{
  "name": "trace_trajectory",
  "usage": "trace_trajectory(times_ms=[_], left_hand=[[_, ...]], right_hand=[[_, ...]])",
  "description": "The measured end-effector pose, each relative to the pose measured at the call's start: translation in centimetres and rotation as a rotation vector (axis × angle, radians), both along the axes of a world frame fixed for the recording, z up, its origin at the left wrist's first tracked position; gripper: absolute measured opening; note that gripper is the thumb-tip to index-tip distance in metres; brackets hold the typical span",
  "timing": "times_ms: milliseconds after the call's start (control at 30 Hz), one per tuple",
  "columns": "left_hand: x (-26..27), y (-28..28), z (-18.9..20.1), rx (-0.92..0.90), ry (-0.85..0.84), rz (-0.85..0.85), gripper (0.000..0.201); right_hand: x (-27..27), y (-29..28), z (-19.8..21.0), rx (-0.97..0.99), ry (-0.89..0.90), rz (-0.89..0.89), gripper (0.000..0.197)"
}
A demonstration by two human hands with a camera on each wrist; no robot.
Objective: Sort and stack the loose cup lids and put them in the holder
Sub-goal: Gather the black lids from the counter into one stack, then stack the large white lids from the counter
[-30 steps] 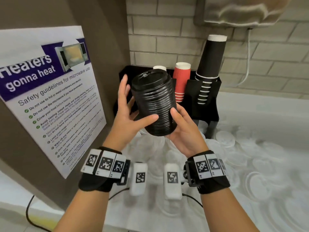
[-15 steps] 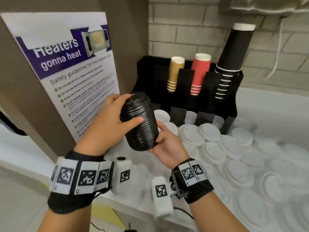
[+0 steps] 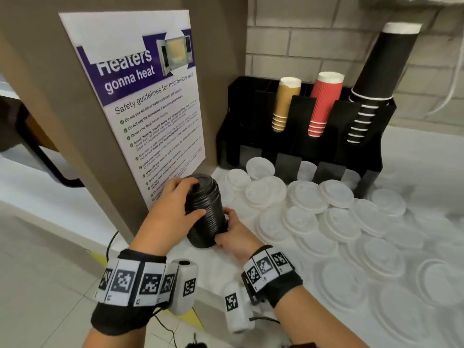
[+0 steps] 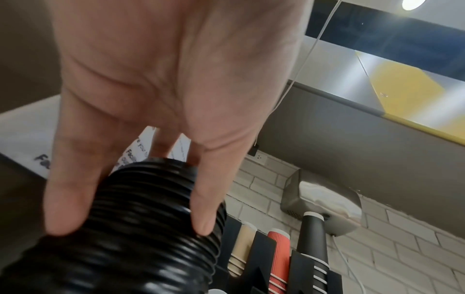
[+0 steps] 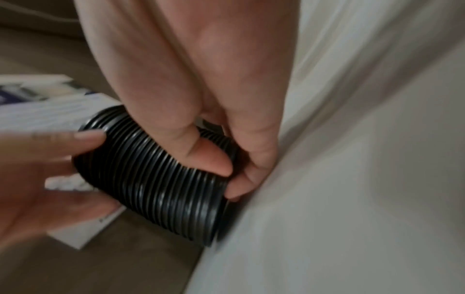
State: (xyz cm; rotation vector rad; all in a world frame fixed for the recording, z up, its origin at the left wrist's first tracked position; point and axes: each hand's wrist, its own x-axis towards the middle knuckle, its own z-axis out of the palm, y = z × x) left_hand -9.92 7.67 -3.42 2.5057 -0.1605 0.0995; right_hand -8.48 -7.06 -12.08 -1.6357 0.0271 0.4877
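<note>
Stack of black lids stands on the counter, our left hand and right hand fingers clamped round it. We judge it light, ribbed, liable to separate; grip both ends.

Readable on poster fixed to brown panel: "Heaters gonna heat", "Safety guidelines for microwave use", "Cover your food before heating". Finer lines blurred.
</note>
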Motion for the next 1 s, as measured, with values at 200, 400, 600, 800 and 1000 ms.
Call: trace_trajectory(times_ms=[200, 400, 600, 800, 1000], left_hand=[[-1.1, 0.5, 0.7, 0.187, 0.008, 0.091, 0.059], [-1.4, -0.4, 1.0, 0.178, -0.070, 0.007, 0.049], [-1.0, -0.6, 1.3, 0.148, -0.038, -0.019, 0.042], [-0.3, -1.0, 2.2, 0.098, -0.074, -0.053, 0.038], [2.1, -3.0, 4.4, -0.415, -0.103, -0.187, 0.026]], right_hand=[[0.7, -0.3, 0.5, -0.449, -0.208, 0.096, 0.071], [1.2, -1.1, 0.9, -0.537, -0.133, 0.104, 0.060], [1.3, -0.5, 1.0, -0.460, -0.106, 0.104, 0.045], [3.6, -6.2, 5.2, -0.314, -0.156, -0.108, 0.050], [12.5, -16.3, 12.8, -0.394, -0.266, -0.473, 0.007]])
